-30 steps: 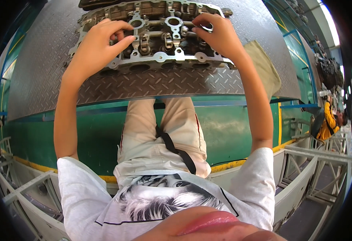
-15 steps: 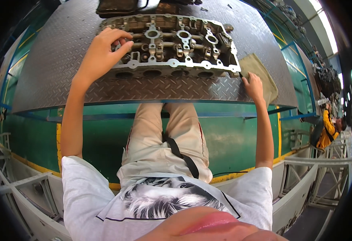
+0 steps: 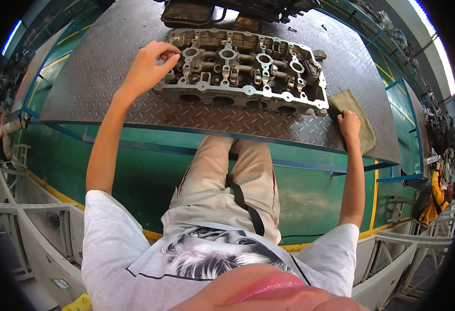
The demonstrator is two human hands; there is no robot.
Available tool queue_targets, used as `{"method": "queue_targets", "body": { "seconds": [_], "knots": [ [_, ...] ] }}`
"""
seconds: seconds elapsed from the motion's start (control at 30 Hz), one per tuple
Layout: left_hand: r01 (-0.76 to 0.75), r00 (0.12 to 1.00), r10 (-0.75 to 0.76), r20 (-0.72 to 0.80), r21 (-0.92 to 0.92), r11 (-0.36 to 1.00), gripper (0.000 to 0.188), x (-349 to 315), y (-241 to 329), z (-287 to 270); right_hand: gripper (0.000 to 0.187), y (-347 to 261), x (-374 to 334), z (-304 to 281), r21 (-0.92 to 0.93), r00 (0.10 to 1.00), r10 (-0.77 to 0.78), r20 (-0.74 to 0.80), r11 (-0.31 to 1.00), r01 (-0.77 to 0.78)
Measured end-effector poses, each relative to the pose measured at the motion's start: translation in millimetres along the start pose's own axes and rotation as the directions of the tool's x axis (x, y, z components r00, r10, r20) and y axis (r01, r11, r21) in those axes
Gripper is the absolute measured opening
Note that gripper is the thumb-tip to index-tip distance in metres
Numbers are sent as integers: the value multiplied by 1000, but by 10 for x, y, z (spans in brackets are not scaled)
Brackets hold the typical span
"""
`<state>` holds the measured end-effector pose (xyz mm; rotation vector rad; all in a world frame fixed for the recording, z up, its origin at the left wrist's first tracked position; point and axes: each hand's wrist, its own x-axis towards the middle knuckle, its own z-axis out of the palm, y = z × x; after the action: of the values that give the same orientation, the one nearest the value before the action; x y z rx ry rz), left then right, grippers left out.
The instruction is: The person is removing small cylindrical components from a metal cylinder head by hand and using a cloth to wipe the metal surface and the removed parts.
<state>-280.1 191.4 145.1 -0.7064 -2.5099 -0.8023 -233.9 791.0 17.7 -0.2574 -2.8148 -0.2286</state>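
from my remote station i see the cylinder head at the frame's upper middle, lying on the patterned metal tabletop. the left hand is at its left end, fingers bent toward the thumb; i cannot tell whether they pinch anything. right of centre, the right hand curls over the olive cloth, its grip unclear to me.
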Motion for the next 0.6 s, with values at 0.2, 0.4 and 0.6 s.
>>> {"method": "queue_targets", "body": {
  "seconds": [0.2, 0.4, 0.6],
  "knots": [
    [-81, 993, 84, 79, -34, 996, 27, 441, 72, 219, 30, 508, 361, -522, 265, 952, 210, -222, 953, -148],
    [-249, 927, 287, 242, -174, 953, 30, 1271, 357, 911, 33, 553, 834, -1285, 319, 863, 197, -465, 947, -44],
    [-333, 830, 331, 450, -76, 940, 28, 1943, 619, 1834, 36, 168, 1359, -1593, 355, 849, 116, -516, 930, 89]
  ]
}}
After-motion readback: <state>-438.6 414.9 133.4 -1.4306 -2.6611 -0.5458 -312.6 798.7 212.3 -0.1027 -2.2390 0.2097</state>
